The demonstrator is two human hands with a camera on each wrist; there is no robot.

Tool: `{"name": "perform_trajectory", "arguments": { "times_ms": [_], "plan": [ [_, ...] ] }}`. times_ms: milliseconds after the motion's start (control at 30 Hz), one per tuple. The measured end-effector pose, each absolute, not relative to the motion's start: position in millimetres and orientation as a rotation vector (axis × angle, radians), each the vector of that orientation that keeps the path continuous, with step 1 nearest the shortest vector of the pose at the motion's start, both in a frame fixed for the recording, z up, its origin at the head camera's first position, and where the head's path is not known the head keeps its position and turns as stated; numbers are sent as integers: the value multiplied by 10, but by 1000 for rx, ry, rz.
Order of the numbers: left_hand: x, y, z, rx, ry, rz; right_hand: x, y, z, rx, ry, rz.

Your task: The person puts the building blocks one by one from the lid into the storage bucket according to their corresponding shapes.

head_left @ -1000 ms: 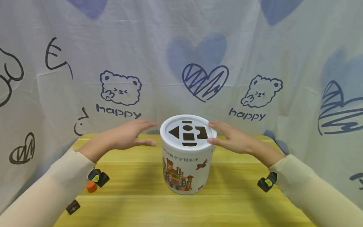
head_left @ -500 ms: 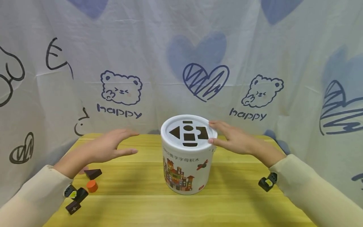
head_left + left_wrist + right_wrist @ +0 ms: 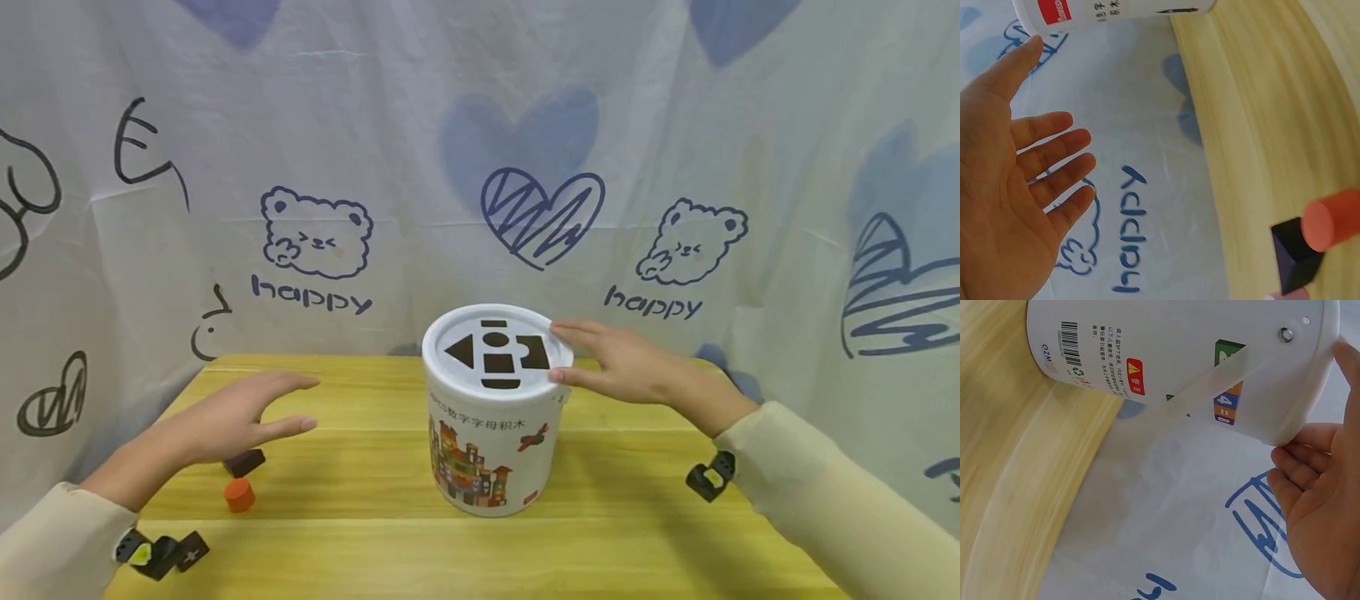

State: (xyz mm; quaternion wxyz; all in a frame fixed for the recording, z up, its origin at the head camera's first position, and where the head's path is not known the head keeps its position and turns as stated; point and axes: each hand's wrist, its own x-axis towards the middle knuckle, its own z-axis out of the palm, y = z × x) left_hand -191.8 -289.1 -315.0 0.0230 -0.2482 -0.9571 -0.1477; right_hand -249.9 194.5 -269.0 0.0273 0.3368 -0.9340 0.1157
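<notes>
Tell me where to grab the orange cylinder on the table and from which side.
Pinch the orange cylinder across its round side wall, coming straight down from above. It stands upright on the table, flat end up. Place the fingers front and back, probably: the dark block sits close behind it. The left hand is nearest.

You get bright, even, soft light from above and in front; nothing is dim. Shadows are faint: a soft one under the bucket [image 3: 495, 417] on the table [image 3: 637, 533], another beneath your left hand [image 3: 225, 421]. No harsh glare, only a mild sheen on the tabletop. Head view is sharp, with slight wide-angle bowing at the edges. In the left wrist view the orange cylinder [image 3: 1332, 220] is a little soft. Right wrist view is clear; your right hand [image 3: 1322, 506] sits cropped at the frame edge.
</notes>
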Motion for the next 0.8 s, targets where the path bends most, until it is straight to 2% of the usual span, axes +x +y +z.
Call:
{"name": "perform_trajectory", "arguments": {
  "times_ms": [600, 800],
  "plan": [
    [-1746, -3474, -3725, -582, -3040, -705, -2496, 1941, -2749, 1007, -2871, 454],
    [-1720, -3652, -3938, -563, -2995, -659, -2484, 1952, -2757, 989, -2872, 479]
  ]
}}
